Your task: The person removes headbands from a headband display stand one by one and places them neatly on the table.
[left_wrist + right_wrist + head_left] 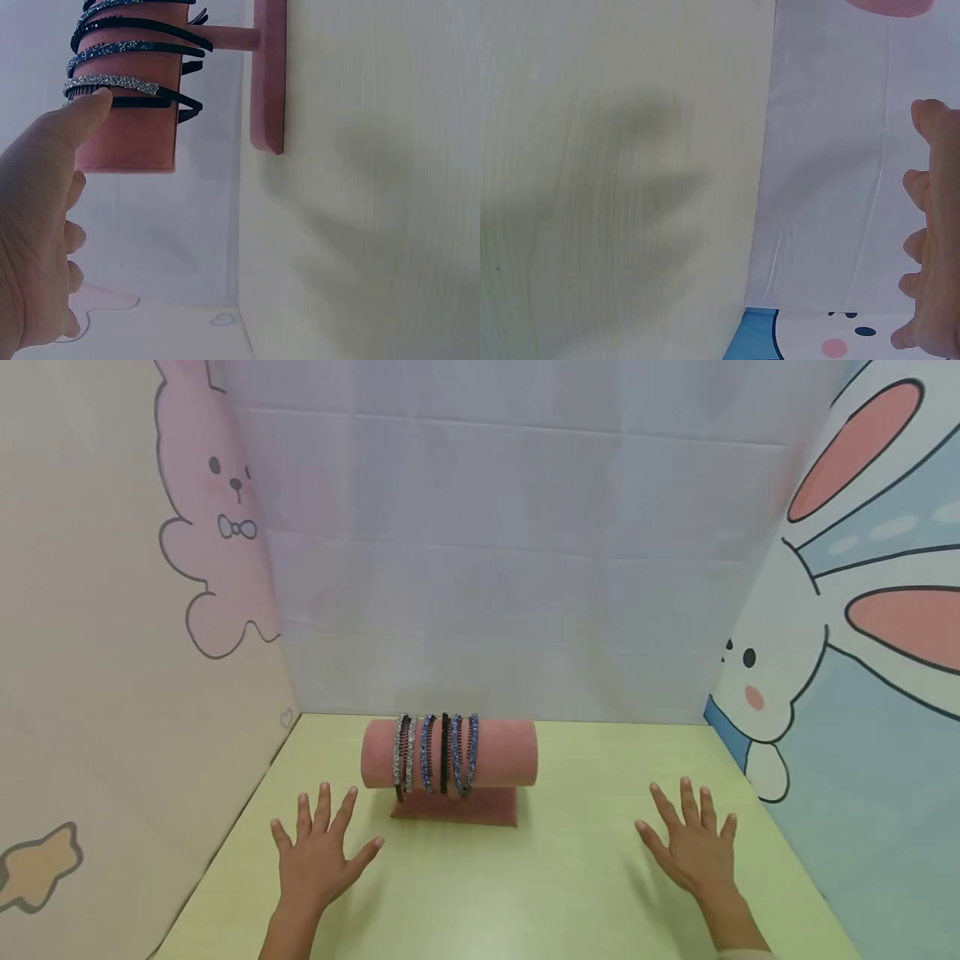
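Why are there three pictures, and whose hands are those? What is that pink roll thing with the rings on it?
They are one person's two bare hands. The big picture comes from a camera worn on the head, looking down at a pale green table. The other two come from small cameras on each wrist, so they look sideways and odd.

The left hand and the right hand are both spread open over the table, fingers straight. They hold nothing.

The pink roll is a soft stand for hairbands. It rests on a flat pink foot. Several sparkly hairbands, silver, blue and black, hug the roll near its left end.

The walls around have cartoon bunnies: a pink one on the left, a white one on the right.
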A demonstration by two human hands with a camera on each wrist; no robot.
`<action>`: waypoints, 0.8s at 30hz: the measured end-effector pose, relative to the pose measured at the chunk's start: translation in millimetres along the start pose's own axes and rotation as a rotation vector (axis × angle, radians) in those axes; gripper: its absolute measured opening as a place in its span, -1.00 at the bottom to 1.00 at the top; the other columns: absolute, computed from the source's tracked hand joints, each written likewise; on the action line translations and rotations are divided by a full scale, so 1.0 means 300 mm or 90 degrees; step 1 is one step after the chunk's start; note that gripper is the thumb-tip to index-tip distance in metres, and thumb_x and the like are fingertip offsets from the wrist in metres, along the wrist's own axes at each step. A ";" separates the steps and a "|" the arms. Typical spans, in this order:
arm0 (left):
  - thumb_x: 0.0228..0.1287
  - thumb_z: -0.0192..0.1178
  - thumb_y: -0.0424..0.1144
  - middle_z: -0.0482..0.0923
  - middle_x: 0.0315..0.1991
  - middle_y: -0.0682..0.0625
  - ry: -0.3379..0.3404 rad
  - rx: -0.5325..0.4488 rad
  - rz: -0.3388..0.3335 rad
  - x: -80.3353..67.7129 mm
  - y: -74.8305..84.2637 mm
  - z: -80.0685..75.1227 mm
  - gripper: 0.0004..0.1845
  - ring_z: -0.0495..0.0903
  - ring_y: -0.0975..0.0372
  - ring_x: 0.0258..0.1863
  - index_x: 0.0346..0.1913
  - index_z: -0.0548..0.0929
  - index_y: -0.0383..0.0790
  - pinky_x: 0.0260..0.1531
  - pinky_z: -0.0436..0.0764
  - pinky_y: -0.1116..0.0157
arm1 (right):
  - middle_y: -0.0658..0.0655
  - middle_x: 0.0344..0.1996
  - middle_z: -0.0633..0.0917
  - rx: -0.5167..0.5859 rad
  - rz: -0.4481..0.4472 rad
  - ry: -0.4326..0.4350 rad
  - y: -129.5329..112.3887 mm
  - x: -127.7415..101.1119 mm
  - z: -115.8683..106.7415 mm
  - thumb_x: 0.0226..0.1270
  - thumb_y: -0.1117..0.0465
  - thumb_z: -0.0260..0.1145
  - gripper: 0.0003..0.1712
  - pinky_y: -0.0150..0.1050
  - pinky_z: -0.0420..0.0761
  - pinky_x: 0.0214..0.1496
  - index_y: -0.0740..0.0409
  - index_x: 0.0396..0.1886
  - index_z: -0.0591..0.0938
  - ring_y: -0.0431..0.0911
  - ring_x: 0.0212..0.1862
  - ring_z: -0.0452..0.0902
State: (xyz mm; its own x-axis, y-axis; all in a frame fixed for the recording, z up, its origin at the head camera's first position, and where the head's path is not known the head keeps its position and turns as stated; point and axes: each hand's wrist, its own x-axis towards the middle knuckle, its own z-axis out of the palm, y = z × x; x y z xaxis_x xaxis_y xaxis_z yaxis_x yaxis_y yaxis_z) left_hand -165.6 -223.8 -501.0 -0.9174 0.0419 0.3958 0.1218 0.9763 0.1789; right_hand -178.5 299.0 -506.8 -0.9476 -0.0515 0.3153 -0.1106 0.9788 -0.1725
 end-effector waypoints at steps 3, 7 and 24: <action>0.00 0.09 0.41 0.05 0.37 -0.29 0.003 0.004 0.001 -0.002 0.004 0.000 -0.09 -0.12 -0.24 0.33 0.38 0.23 0.00 0.07 -0.31 -0.37 | 0.38 0.39 -0.03 0.000 -0.001 0.005 0.001 0.001 -0.004 0.32 -0.29 -0.02 -0.21 0.46 -0.35 0.11 -0.08 0.44 0.11 0.29 0.38 -0.38; 0.03 0.06 0.41 0.02 0.38 -0.29 -0.007 0.009 0.004 0.001 0.014 -0.004 -0.09 -0.16 -0.22 0.35 0.40 0.19 0.02 0.08 -0.34 -0.35 | 0.39 0.39 -0.02 0.000 -0.003 0.008 -0.001 0.001 -0.006 0.31 -0.29 -0.01 -0.21 0.46 -0.32 0.10 -0.05 0.43 0.13 0.30 0.38 -0.36; -0.19 0.43 0.08 0.29 0.20 -0.37 0.123 -0.137 0.106 0.059 0.039 -0.046 -0.12 0.29 -0.22 0.15 0.22 0.41 -0.30 -0.04 0.30 -0.21 | 0.52 0.17 0.33 0.165 -0.108 0.178 -0.074 0.030 0.001 0.04 0.03 0.40 -0.23 0.33 0.23 0.01 0.33 0.20 0.40 0.40 0.15 0.22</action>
State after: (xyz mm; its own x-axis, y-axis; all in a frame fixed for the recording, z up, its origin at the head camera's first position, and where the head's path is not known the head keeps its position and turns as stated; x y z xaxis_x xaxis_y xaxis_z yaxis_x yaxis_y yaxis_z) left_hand -175.1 -214.7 -479.4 -0.7918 0.1356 0.5955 0.3602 0.8911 0.2760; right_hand -184.8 276.8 -500.3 -0.7955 -0.1174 0.5945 -0.3643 0.8766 -0.3144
